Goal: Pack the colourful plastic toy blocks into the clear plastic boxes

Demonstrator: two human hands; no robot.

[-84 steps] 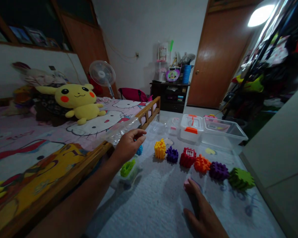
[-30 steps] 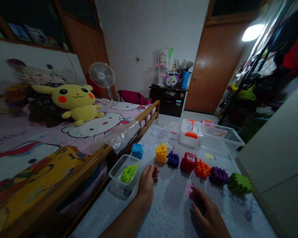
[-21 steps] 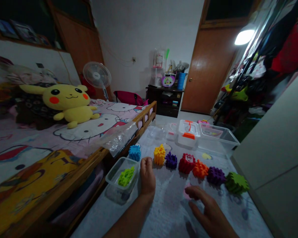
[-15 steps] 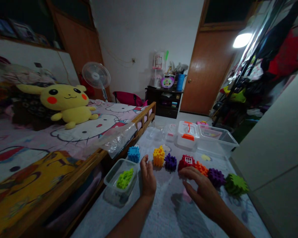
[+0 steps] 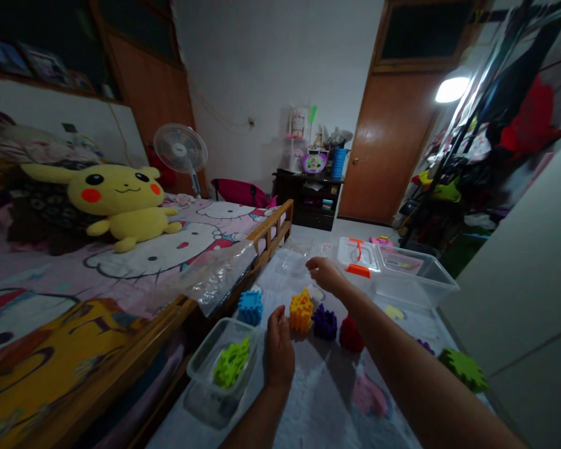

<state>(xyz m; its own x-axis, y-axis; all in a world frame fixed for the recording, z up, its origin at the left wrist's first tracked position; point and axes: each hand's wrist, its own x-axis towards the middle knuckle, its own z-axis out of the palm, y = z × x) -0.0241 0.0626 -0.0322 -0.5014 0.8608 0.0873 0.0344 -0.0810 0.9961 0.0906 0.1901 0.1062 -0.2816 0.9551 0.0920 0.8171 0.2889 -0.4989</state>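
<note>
Hands are working over a soft white mat (image 5: 308, 411). The left hand (image 5: 278, 355) is standing on its side, half open and holding nothing. It is sitting just beside the yellow block (image 5: 301, 312) and near the clear tub (image 5: 219, 333), which has a lime green block (image 5: 231, 363) lying inside. The right hand (image 5: 327, 275) is stretching far out, with its fingers bending in. You cannot tell if it has hold of anything. It is reaching above the purple block (image 5: 325, 323) and the red block (image 5: 350, 335), close to the white box (image 5: 355, 252) with orange bits. The blue block (image 5: 250, 307) is sitting by the tub, and the dark green block (image 5: 462, 369) is lying far off to the right. A big clear box (image 5: 416, 268) is sitting past the right arm. A plastic bag (image 5: 215, 277) is hanging over the wooden bed rail (image 5: 266, 234).
</note>
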